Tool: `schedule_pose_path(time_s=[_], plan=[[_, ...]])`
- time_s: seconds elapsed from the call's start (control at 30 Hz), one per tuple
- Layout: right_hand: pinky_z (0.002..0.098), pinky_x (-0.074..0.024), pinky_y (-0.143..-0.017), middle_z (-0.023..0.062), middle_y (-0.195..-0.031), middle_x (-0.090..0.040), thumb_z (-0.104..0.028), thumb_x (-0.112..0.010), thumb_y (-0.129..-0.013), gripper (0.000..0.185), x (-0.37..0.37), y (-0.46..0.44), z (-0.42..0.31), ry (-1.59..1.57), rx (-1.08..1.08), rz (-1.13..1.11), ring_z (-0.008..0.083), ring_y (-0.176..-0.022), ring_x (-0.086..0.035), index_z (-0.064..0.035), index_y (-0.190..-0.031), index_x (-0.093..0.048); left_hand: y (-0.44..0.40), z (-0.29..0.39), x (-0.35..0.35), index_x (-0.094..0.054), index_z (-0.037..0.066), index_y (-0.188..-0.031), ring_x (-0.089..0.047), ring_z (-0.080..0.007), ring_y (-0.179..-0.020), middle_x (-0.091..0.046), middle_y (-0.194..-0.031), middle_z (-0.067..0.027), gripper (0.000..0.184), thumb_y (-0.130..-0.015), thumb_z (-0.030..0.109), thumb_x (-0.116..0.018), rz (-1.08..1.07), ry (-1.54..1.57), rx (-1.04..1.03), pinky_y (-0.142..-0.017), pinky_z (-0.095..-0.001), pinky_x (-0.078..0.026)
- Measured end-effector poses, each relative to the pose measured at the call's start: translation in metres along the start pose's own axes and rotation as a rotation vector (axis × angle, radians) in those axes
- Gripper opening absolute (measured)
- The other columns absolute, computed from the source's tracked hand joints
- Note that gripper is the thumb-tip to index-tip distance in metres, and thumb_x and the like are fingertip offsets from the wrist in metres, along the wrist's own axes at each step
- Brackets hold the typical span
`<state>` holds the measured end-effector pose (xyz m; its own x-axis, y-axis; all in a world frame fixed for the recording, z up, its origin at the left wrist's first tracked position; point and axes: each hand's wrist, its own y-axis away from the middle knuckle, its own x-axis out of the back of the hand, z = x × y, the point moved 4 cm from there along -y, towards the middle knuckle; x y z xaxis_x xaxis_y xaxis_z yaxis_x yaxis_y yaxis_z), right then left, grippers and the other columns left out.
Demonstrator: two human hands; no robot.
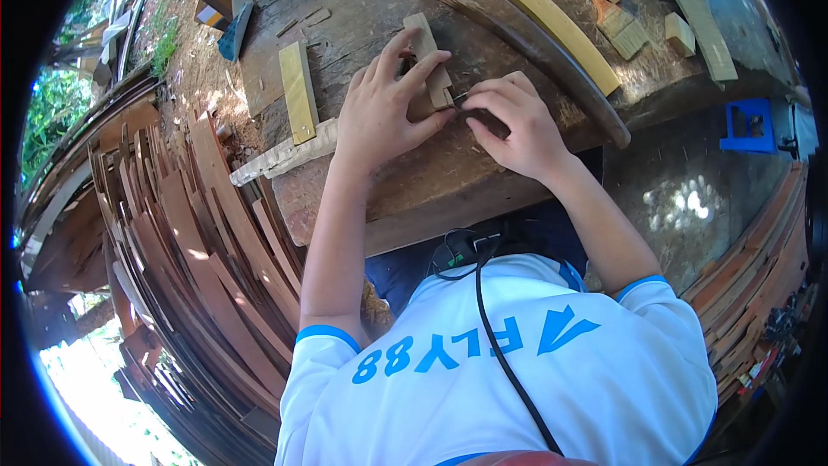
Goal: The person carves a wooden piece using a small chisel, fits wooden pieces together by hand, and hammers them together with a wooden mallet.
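A short, notched piece of wood lies on the workbench. My left hand grips it from the left side, with the fingers over its upper part and the thumb near its lower end. Close by on the right, my right hand is closed in a pinch at that lower end. Something thin and dark shows at its fingertips, too small to name. Part of the notched piece is hidden under my left fingers.
A yellowish wood block and a pale strip lie left. A dark curved board, a yellow strip and a paintbrush are on the right. Stacked planks stand beside the bench; a blue stool is rightward.
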<state>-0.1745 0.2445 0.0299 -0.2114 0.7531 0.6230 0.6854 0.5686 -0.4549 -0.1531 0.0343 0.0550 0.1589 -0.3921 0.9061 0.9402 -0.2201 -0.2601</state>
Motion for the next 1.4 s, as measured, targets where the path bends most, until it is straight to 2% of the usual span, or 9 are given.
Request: schedule_pose_path(time_s=[0.17, 0.47, 0.63, 0.87, 1.07, 1.13, 1.23, 1.33, 1.4], plan=[[0.0434, -0.0501, -0.098, 0.0002, -0.124, -0.068, -0.024, -0.082, -0.087, 0.018, -0.014, 0.009, -0.006, 0.239, 0.113, -0.044, 0.0254, -0.116, -0.060, -0.0159, -0.103, -0.079, -0.003, 0.002, -0.001, -0.065, 0.031, -0.151, -0.063, -0.0319, -0.135, -0.047, -0.165, -0.0076, 0.078, -0.077, 0.041, -0.088, -0.001, 0.005, -0.004, -0.111, -0.0516, -0.053], [0.0400, -0.0502, -0.095, -0.0028, -0.113, -0.076, -0.016, -0.078, -0.087, 0.016, -0.013, 0.001, 0.003, 0.309, 0.096, 0.040, 0.0222, -0.113, -0.063, -0.0151, -0.104, -0.078, -0.002, 0.000, -0.001, -0.065, 0.030, -0.151, -0.064, -0.0319, -0.134, -0.046, -0.166, -0.0075, 0.076, -0.079, 0.044, -0.087, 0.004, -0.030, -0.018, -0.110, -0.0517, -0.054], [0.0373, -0.0524, -0.096, -0.0010, -0.100, -0.074, -0.014, -0.071, -0.087, 0.010, -0.010, -0.019, 0.007, 0.375, 0.172, -0.080, 0.0216, -0.110, -0.064, -0.0128, -0.097, -0.075, -0.001, -0.001, -0.003, -0.064, 0.034, -0.150, -0.062, -0.0337, -0.135, -0.047, -0.164, -0.0078, 0.075, -0.080, 0.049, -0.085, -0.012, 0.002, 0.011, -0.110, -0.0520, -0.052], [0.0374, -0.0551, -0.096, 0.0032, -0.093, -0.070, -0.014, -0.074, -0.086, 0.007, -0.003, -0.030, 0.008, 0.548, 0.146, -0.174, 0.0249, -0.111, -0.064, -0.0100, -0.093, -0.074, -0.007, 0.004, 0.001, -0.067, 0.022, -0.137, -0.070, -0.0354, -0.123, -0.050, -0.160, -0.0088, 0.063, -0.080, 0.038, -0.090, 0.012, 0.118, 0.023, -0.097, -0.0505, -0.060], [0.0388, -0.0583, -0.082, 0.0065, -0.090, -0.072, -0.004, -0.080, -0.082, 0.014, 0.049, -0.019, 0.015, 0.098, -0.115, 0.131, 0.0278, -0.092, -0.071, -0.0044, -0.095, -0.077, -0.015, 0.016, -0.006, -0.066, 0.014, -0.119, -0.071, -0.0369, -0.122, -0.056, -0.153, -0.0074, 0.049, -0.082, 0.033, -0.093, 0.034, 0.210, 0.114, -0.092, -0.0469, -0.063], [0.0343, -0.0578, -0.071, 0.0080, -0.094, -0.078, -0.004, -0.079, -0.089, 0.010, 0.063, -0.010, 0.012, -0.053, -0.266, 0.130, 0.0212, -0.081, -0.074, -0.0046, -0.099, -0.080, -0.018, 0.019, -0.011, -0.066, 0.014, -0.119, -0.071, -0.0364, -0.121, -0.058, -0.150, -0.0068, 0.052, -0.082, 0.037, -0.094, -0.002, 0.181, 0.132, -0.089, -0.0451, -0.064], [0.0297, -0.0578, -0.069, 0.0089, -0.097, -0.081, -0.007, -0.080, -0.094, 0.011, 0.067, 0.001, 0.019, -0.248, -0.408, 0.100, 0.0160, -0.081, -0.075, -0.0040, -0.104, -0.082, -0.021, 0.028, -0.019, -0.065, 0.013, -0.117, -0.072, -0.0344, -0.119, -0.059, -0.148, -0.0064, 0.053, -0.082, 0.041, -0.093, 0.082, 0.168, 0.083, -0.104, -0.0546, -0.058], [0.0281, -0.0587, -0.070, 0.0100, -0.099, -0.082, -0.009, -0.080, -0.096, 0.013, 0.058, 0.005, 0.025, -0.323, -0.396, 0.110, 0.0147, -0.081, -0.076, -0.0024, -0.107, -0.082, -0.023, 0.038, -0.022, -0.065, 0.013, -0.116, -0.072, -0.0316, -0.118, -0.060, -0.146, -0.0054, 0.050, -0.085, 0.043, -0.091, 0.079, -0.073, -0.004, -0.119, -0.0742, -0.038], [0.0284, -0.0598, -0.072, 0.0110, -0.100, -0.082, -0.010, -0.080, -0.097, 0.014, 0.054, 0.000, 0.022, -0.303, -0.341, 0.125, 0.0163, -0.080, -0.077, -0.0011, -0.107, -0.081, -0.019, 0.037, -0.027, -0.066, 0.015, -0.117, -0.069, -0.0324, -0.127, -0.061, -0.146, -0.0035, 0.049, -0.086, 0.045, -0.090, 0.058, -0.050, 0.040, -0.120, -0.0831, -0.022]])
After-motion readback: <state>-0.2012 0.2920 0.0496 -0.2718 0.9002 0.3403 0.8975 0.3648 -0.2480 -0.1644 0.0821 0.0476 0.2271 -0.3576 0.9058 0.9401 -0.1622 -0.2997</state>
